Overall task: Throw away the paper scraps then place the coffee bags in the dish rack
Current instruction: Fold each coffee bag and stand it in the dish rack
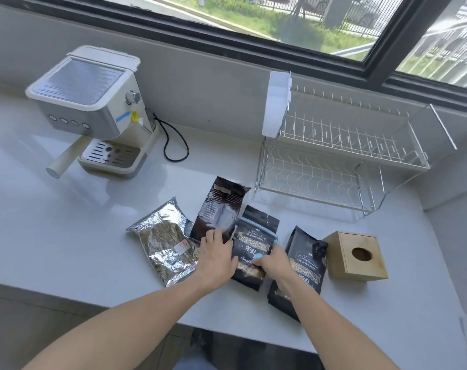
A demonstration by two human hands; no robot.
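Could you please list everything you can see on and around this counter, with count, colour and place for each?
black coffee bags: three, black with gold and blue print, front centre of the counter; one lies further back, one in the middle under both hands, one to the right
foil bag: one, silver, left of the black bags
wooden box: one, light wood with a round hole on top, right of the bags
dish rack: one, white and chrome wire, two tiers, back right, nothing on its tiers
coffee machine: one, cream and silver, back left, black cord beside it
counter: one, white
window: dark frame, behind the counter
left hand: on the middle bag's left edge
right hand: grips the middle bag's right side
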